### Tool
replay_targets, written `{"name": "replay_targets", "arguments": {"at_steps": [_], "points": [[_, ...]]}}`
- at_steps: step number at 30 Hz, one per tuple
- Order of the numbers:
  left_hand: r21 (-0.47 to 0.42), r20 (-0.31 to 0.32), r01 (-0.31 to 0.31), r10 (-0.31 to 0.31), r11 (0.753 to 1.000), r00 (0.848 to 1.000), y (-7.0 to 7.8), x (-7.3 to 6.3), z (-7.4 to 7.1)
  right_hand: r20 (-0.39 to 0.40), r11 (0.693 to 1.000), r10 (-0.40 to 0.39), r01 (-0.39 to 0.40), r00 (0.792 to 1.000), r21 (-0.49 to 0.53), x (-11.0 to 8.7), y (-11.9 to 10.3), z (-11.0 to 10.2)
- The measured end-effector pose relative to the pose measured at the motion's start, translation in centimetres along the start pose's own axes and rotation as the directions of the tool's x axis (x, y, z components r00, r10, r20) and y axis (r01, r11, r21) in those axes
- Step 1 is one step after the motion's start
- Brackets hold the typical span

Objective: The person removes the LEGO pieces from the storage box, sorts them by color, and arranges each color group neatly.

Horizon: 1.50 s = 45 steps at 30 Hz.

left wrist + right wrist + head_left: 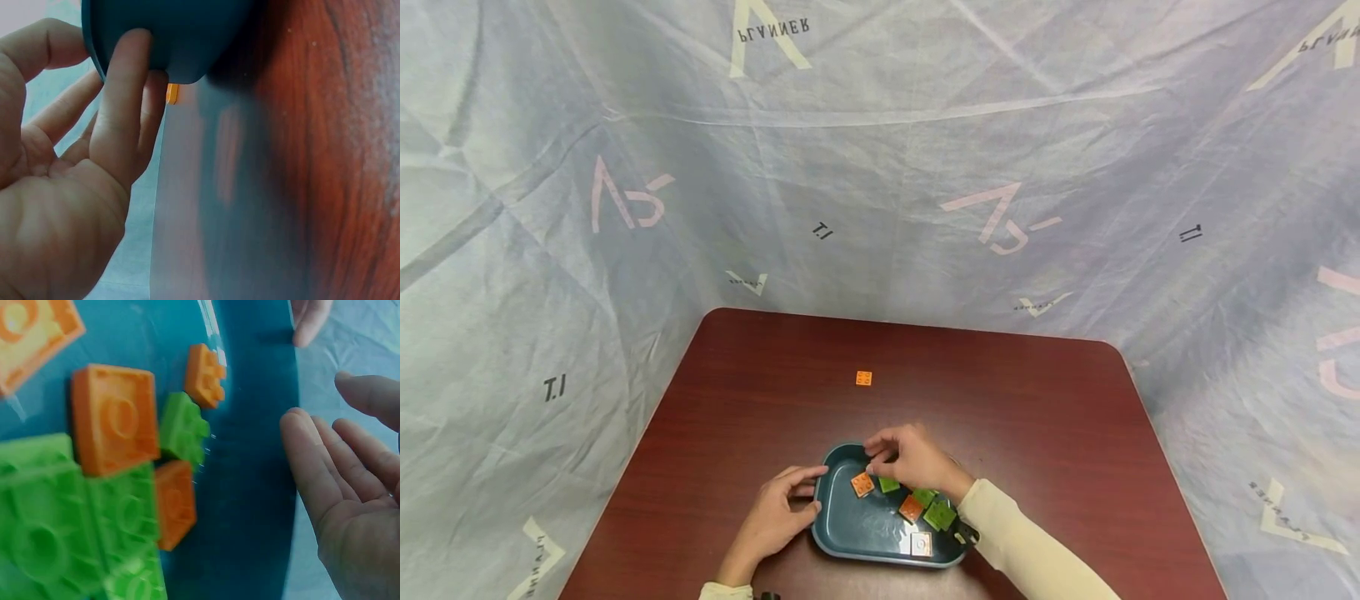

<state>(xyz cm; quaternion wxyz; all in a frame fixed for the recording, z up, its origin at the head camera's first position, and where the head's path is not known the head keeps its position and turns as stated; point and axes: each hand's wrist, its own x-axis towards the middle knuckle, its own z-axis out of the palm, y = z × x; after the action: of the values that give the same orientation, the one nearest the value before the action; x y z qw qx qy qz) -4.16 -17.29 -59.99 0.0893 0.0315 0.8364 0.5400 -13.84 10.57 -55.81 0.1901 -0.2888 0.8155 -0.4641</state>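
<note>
My left hand (772,515) is at the left end of a dark teal tray (865,546), its fingertips resting against the outside wall near the rim. In the left wrist view the fingers (115,112) are against that wall. My right hand (916,457) hovers by the tray's far rim with fingers relaxed and nothing held. From the right wrist, its forefinger overlaps the rim; contact is unclear. Inside the tray lie an orange toy brick (862,484), a green brick (940,515), a pale, glare-lit brick (921,544) and several others, some showing their hollow undersides.
One orange toy brick (864,378) sits alone on the reddish-brown table (760,367), beyond the tray. Pale printed fabric (880,183) hangs behind the table and at both sides.
</note>
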Motion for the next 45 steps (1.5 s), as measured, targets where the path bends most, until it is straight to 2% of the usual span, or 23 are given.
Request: {"name": "replay_targets", "arguments": {"at_steps": [10, 20, 28, 35, 41, 45], "points": [[-0.008, 0.014, 0.006, -0.006, 1.0, 1.0, 0.3, 0.0, -0.1, 0.051, 0.999, 0.054, -0.054, 0.997, 0.005, -0.4, 0.5, 1.1], [-0.03, 0.018, 0.008, -0.007, 1.0, 1.0, 0.1, 0.0, 0.0, 0.021, 0.992, 0.123, -0.124, 0.992, 0.034, -0.8, 0.6, 1.9], [-0.049, 0.032, 0.008, -0.006, 0.999, 0.999, 0.2, 0.1, -0.1, 0.04, 0.979, 0.151, -0.143, 0.988, -0.146, -0.9, 0.3, 2.2], [-0.004, 0.023, 0.008, -0.008, 1.0, 1.0, 0.2, 0.0, 0.0, 0.081, 0.978, 0.134, -0.119, 0.988, -0.17, -0.5, 0.2, 2.8], [0.008, -0.03, -0.015, 0.015, 1.0, 0.999, 0.4, 0.0, 0.3, 0.101, 0.975, 0.13, -0.109, 0.986, -0.196, 0.4, -0.1, 3.3], [0.001, -0.06, -0.025, 0.025, 1.0, 0.998, 0.5, 0.1, 0.5, 0.101, 0.967, 0.095, -0.067, 0.99, -0.246, 1.0, 0.1, 3.5]]}}
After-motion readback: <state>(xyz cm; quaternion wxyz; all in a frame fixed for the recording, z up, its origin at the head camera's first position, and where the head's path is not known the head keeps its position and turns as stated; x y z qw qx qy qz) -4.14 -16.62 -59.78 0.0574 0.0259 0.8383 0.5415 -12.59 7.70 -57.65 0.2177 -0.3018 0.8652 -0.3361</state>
